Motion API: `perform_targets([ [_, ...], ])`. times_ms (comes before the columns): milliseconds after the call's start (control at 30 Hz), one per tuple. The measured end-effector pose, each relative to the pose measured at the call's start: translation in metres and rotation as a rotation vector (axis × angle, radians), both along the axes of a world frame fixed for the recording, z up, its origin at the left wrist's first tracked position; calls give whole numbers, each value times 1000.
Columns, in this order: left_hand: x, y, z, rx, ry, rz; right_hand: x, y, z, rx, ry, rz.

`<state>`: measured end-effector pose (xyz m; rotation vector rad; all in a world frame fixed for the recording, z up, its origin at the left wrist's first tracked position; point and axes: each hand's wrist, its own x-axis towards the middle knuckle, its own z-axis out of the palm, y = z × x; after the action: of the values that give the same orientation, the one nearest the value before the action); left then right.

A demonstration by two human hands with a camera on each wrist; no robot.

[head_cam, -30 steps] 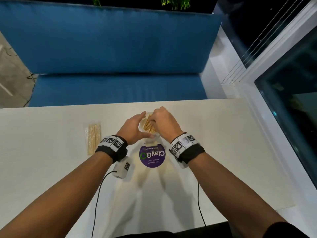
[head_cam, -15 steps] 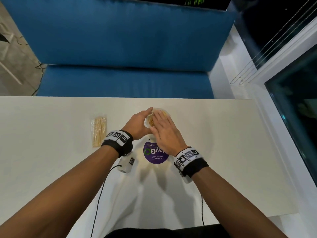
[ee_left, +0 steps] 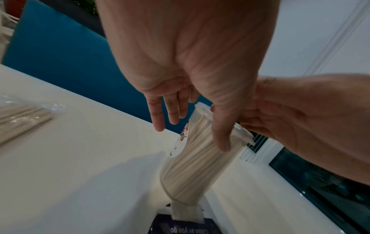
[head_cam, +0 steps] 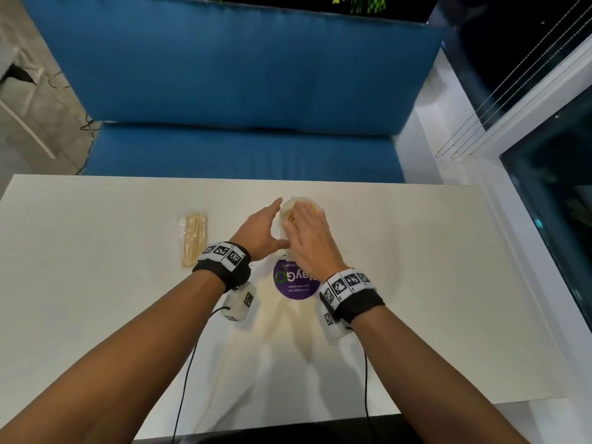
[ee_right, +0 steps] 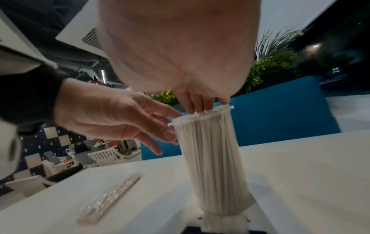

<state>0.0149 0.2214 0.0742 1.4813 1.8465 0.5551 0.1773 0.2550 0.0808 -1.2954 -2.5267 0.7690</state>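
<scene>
Pressing on a clear tub of wooden sticks (head_cam: 304, 205), upright on the counter (head_cam: 96, 283).
At the left lies a wrapped packet of sticks (head_cam: 193, 240); the left hand (head_cam: 258, 232) has fingers loose and spread, only the thumb touching the tub wall; the right hand (head_cam: 309, 243) lies flat on the top, fingers straight.

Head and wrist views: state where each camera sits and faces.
Head: on the head, facing down at the table; forearms, left hand, right hand show.
Left wrist: on that wrist, facing along its palm to the stick container.
Right wrist: on that wrist, facing along its palm to the container's top.
Shared: wrist views both show the container, the opposite hand, the stick packet.
</scene>
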Motion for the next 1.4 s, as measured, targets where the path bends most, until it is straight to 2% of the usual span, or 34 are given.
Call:
perform_targets([
  [100, -17, -26, -7, 63, 12, 132, -2, -9, 10, 147, 264, -142],
  [167, -36, -45, -9, 99, -2, 223, -10, -20, 14, 257, 370, -175],
  [233, -60, -61, -13, 94, -28, 309, -23, -32, 15, 250, 450, -178],
  [300, -86, -75, -22, 51, -31, 395, -38, -47, 12, 178, 474, -176],
  [433, -131, -93, -52, -110, 95, 539, -69, -76, -7, 21, 415, -160],
  [533, -147, -100, -74, -207, 62, 643, -93, -94, -26, -126, 355, -185],
  [733, -151, -84, -87, -298, 37, 617, -118, -114, -56, -294, 248, -258],
  [833, -156, -89, -90, -375, 83, 463, -122, -116, -66, -317, 228, -291],
  [900, -158, -101, -91, -315, 77, 397, -123, -116, -66, -348, 231, -334],
  [1000, -162, -122, -88, -189, -46, 333, -124, -112, -58, -406, 267, -444],
  [1100, -166, -137, -84, -170, -224, 217, -123, -105, -49, -440, 277, -511],
  [1233, -160, -144, -66, -173, -419, 203, -109, -97, -32, -435, 227, -403],
  [1300, -155, -144, -57, -182, -477, 206, -100, -99, -23, -415, 282, -347],
  [1400, -143, -143, -44, -189, -523, 232, -88, -104, -8, -465, 391, -393],
])
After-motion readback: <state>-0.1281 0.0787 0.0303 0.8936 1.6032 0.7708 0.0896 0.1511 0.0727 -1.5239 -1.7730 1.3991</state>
